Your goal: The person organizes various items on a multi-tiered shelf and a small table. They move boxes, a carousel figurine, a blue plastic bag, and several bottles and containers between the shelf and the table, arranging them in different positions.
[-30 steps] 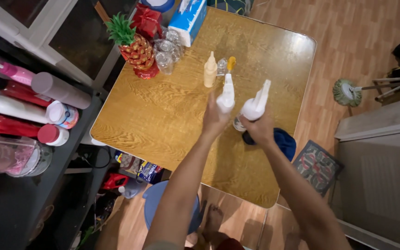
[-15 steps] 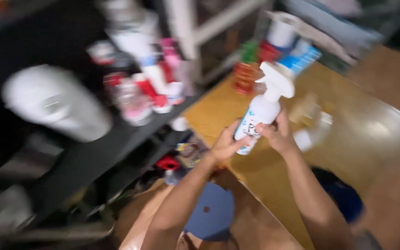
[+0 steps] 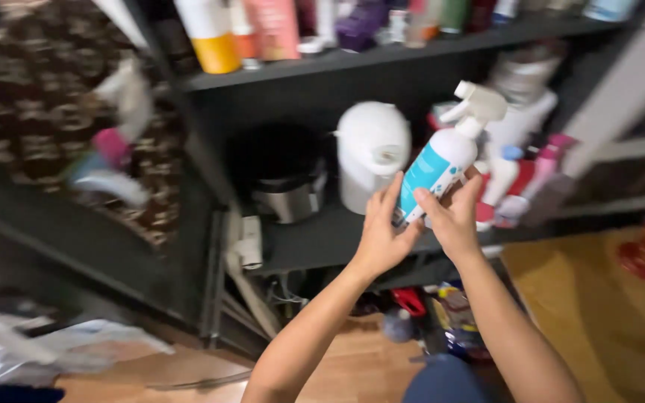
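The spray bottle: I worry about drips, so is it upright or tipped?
Tipped. The spray bottle leans with its white trigger head up and to the right, held between the left hand and right hand.

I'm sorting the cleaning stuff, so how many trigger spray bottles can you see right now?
1 for certain: the white trigger spray bottle with a blue label, held between the left hand and right hand in front of the dark shelf. The blurred bottles on the shelves may hide others.
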